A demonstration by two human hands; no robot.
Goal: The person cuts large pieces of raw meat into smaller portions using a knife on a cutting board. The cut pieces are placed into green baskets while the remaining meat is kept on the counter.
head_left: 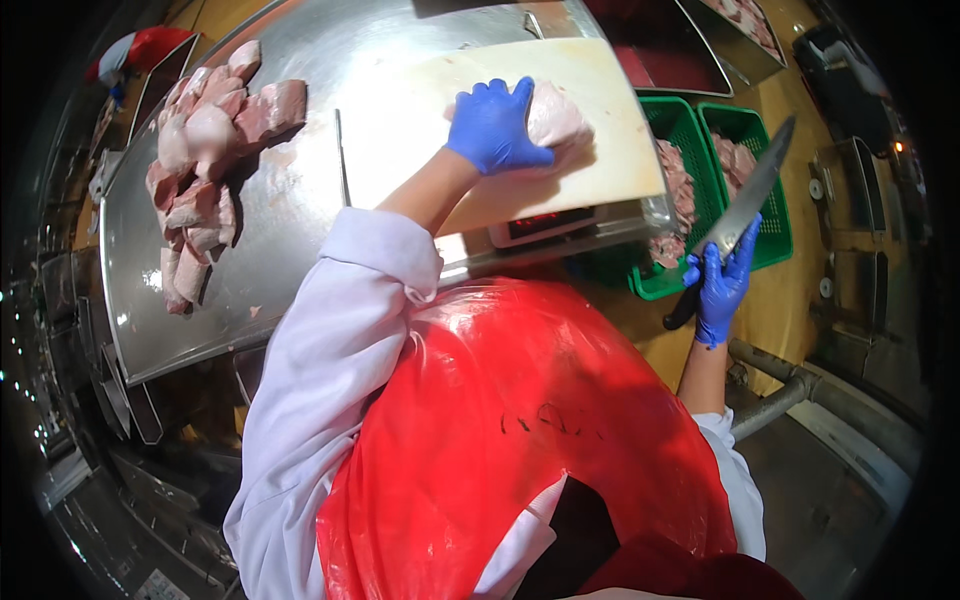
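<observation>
- Here, my left hand (498, 128) lies splayed over the meat piece (557, 115) on the cutting board (612, 182).
- The meat shows mainly to its right.
- My right hand (724, 285), farther from it, grips the knife (752, 190), blade slanting far-right.

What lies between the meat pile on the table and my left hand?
In the head view: steel tabletop, a thin metal rod, then part of the pale cutting board.
</observation>
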